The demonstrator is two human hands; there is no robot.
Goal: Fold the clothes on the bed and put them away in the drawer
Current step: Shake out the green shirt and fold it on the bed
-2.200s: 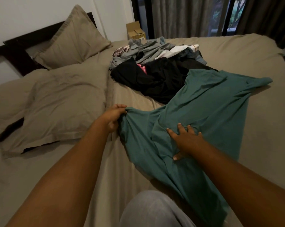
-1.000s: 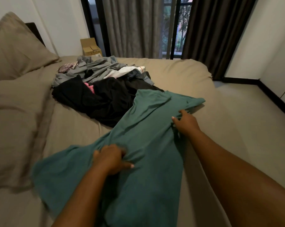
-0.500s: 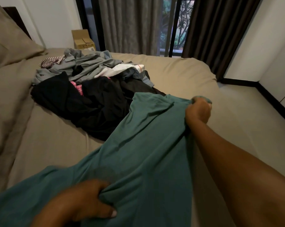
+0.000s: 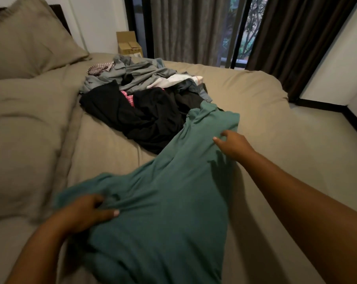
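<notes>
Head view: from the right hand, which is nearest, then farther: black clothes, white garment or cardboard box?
1. black clothes, just left of the right hand
2. white garment, farther back on the bed
3. cardboard box, beyond the bed, farthest back

No legible text or labels anywhere.

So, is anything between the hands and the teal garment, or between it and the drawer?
Nothing visible separates them: the left hand grips the teal garment and the open right hand is at its far right edge. Its far end touches the clothes pile. No drawer is in view, so that path cannot be judged.
</notes>
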